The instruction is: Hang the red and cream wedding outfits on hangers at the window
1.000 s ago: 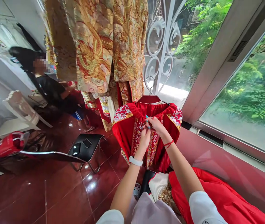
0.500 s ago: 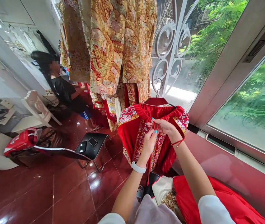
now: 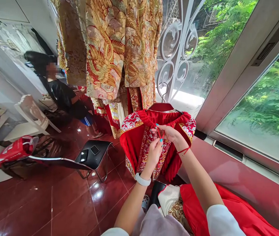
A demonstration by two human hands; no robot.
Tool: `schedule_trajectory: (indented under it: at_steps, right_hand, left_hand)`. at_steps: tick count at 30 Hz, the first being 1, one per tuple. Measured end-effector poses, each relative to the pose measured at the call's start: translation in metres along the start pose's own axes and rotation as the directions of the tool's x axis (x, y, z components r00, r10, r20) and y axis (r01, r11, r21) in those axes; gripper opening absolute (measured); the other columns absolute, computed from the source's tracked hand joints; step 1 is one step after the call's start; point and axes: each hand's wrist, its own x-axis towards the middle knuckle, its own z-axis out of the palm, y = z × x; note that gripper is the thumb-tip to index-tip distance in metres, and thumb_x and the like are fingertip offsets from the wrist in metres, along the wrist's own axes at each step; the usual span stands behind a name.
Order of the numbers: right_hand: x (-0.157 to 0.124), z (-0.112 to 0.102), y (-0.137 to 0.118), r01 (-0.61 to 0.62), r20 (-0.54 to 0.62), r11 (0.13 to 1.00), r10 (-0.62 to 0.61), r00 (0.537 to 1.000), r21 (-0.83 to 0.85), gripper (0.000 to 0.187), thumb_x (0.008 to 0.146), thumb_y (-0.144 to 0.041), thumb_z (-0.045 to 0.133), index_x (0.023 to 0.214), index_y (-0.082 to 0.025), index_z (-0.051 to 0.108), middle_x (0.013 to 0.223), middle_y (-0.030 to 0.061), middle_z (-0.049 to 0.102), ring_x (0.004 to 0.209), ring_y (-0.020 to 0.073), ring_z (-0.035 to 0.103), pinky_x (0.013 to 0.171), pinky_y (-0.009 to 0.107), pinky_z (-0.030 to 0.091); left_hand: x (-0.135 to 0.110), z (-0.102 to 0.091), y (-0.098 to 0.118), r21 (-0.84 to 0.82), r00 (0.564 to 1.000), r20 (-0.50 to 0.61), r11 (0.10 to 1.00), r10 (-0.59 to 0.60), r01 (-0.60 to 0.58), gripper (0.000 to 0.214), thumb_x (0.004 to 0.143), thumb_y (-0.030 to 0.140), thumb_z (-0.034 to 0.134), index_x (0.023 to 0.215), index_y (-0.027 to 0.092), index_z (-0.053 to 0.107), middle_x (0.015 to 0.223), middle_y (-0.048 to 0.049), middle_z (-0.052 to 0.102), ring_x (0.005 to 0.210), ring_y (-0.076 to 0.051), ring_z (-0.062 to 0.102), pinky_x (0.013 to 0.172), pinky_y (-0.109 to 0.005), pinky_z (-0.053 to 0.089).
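The glossy dark-red tiled floor is running up to a low red sill under a big window, with a white scrolled iron grille standing in front of the glass. Gold embroidered robes are hanging from above and covering the left part of that grille. Just below them, a red garment with embroidered shoulders and front panel is hanging on a red hanger.

The left hand, with a white wristband, and the right hand, with a red thread on its wrist, are working at the garment's chest and hiding the middle of its front panel. Both hands' fingers are pinching together on a thin red cord, which is lying between them just under the collar.

A black metal-legged stool carrying two flat dark devices is standing to the left, near a red bag and a white chair. Another person in dark clothes is sitting well behind. Loose red cloth is lying over the person's lap.

A second ago the fingertips were meeting at the panel; now the left hand is sitting lower. Half a second ago a tail of cord was dangling past the left wrist; it is no longer showing.
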Motion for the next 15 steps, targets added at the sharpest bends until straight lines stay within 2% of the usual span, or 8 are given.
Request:
schedule_trajectory:
  at_steps: [4,6,7,8,9,11,13,15]
  right_hand:
    - [-0.025,-0.012,0.012,0.012,0.059,0.999,-0.01,0.998,-0.048,0.041,0.1,-0.047,0.047,0.082,-0.017,0.069,0.084,0.0089,0.074,0.071,0.0151,0.068,0.071,0.027,0.057]
    - [-0.042,-0.024,0.022,0.134,0.011,0.969,-0.135,0.991,-0.206,0.045,0.098,-0.054,0.045,0.088,-0.018,0.071,0.089,0.01,0.074,0.076,0.0181,0.069,0.077,0.032,0.058]
    - [-0.05,-0.03,0.027,0.225,-0.059,0.918,-0.257,0.965,-0.327,0.042,0.097,-0.054,0.048,0.094,-0.019,0.072,0.094,0.0107,0.073,0.081,0.02,0.069,0.081,0.036,0.058]
    - [-0.057,-0.035,0.033,0.313,-0.127,0.823,-0.416,0.9,-0.474,0.037,0.097,-0.05,0.051,0.1,-0.021,0.072,0.101,0.0116,0.072,0.089,0.0224,0.069,0.087,0.04,0.057]
    - [-0.062,-0.039,0.038,0.373,-0.155,0.682,-0.58,0.799,-0.629,0.03,0.096,-0.045,0.054,0.106,-0.023,0.072,0.11,0.0124,0.071,0.099,0.0251,0.067,0.094,0.045,0.054]
    - [-0.065,-0.043,0.047,0.392,-0.028,0.327,-0.797,0.604,-0.86,0.024,0.096,-0.035,0.058,0.114,-0.027,0.071,0.127,0.0118,0.067,0.122,0.0294,0.058,0.108,0.054,0.045]
    - [-0.061,-0.044,0.052,0.41,0.215,0.023,-0.824,0.525,-0.912,0.024,0.098,-0.029,0.055,0.116,-0.03,0.07,0.131,0.0082,0.066,0.134,0.0296,0.05,0.116,0.06,0.035]
    - [-0.051,-0.044,0.053,0.478,0.392,-0.138,-0.783,0.483,-0.867,0.025,0.102,-0.027,0.048,0.113,-0.029,0.07,0.118,0.0052,0.071,0.127,0.0257,0.056,0.117,0.059,0.034]
  left_hand:
    - [-0.001,-0.008,0.002,-0.051,1.0,-0.014,0.999,-0.021,0.02,0.052,0.064,0.059,0.082,0.074,0.019,0.051,0.054,0.0122,0.027,0.043,-0.003,0.019,0.043,-0.019,0.012]
    - [-0.001,-0.011,0.004,-0.051,0.999,-0.025,0.998,-0.023,0.021,0.054,0.061,0.06,0.083,0.074,0.019,0.05,0.054,0.0125,0.028,0.043,-0.002,0.019,0.043,-0.019,0.011]
    - [-0.001,-0.012,0.005,-0.05,0.999,-0.027,0.998,-0.024,0.023,0.055,0.06,0.061,0.083,0.072,0.019,0.049,0.054,0.0124,0.028,0.043,-0.002,0.019,0.043,-0.019,0.011]
    - [-0.001,-0.012,0.006,-0.048,0.999,-0.026,0.998,-0.027,0.026,0.057,0.059,0.061,0.083,0.071,0.019,0.048,0.055,0.0121,0.029,0.044,-0.002,0.02,0.042,-0.019,0.01]
    - [-0.001,-0.013,0.007,-0.048,0.999,-0.021,0.998,-0.03,0.029,0.057,0.059,0.062,0.083,0.07,0.019,0.047,0.056,0.0119,0.029,0.044,-0.002,0.02,0.043,-0.019,0.01]
    - [-0.001,-0.012,0.008,-0.037,0.999,0.012,0.998,-0.044,0.044,0.057,0.06,0.062,0.083,0.071,0.02,0.045,0.056,0.0117,0.029,0.045,-0.002,0.021,0.043,-0.018,0.011]
    - [-0.001,-0.012,0.007,-0.002,0.997,0.056,0.998,-0.059,0.059,0.057,0.063,0.063,0.08,0.071,0.02,0.044,0.056,0.0121,0.027,0.045,-0.003,0.02,0.043,-0.018,0.012]
    - [0.0,-0.012,0.006,0.064,0.995,0.086,0.997,-0.058,0.052,0.056,0.067,0.067,0.075,0.07,0.022,0.041,0.055,0.0121,0.025,0.046,-0.004,0.019,0.044,-0.02,0.013]
